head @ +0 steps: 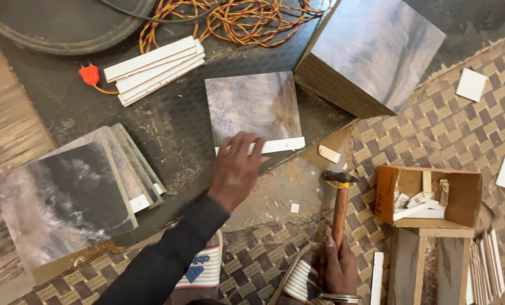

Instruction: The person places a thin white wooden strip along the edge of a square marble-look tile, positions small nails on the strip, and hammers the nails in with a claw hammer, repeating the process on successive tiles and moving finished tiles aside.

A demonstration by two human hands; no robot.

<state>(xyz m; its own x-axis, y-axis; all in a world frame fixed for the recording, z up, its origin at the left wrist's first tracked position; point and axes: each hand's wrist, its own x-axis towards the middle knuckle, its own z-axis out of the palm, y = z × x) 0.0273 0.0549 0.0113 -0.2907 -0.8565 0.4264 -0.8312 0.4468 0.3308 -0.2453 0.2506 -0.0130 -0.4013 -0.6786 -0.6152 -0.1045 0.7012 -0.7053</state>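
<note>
**A:** Your left hand lay flat, fingers spread, on the white strip along the near edge of the square marbled panel. Why pressed down like that?

**B:** I'd judge you were pinning the strip against the panel's edge so it couldn't slide. The hand was open, resting on the strip rather than gripping it. The panel itself lay flat on the dark floor, just in front of you.

**A:** And the other hand?

**B:** Your right hand was clamped around the lower end of the hammer, its wooden handle upright in view and the head hovering or resting near the panel's right corner. Holding it low on the handle probably gave you swing.

**A:** Where were the supplies?

**B:** To your right, an open brown cardboard box sat on the woven mat, holding short pale offcuts; red printing ran down its left flap. It sat on a wooden frame, within reach of the hammer hand. More white strips were stacked at the far left, beside an orange plug and a tangle of red-and-yellow cable.

**A:** The other panels?

**B:** A fanned pile of marbled panels lay at your left, some with small white pieces at a corner, and a thick block of stacked panels stood beyond the working piece.
</note>
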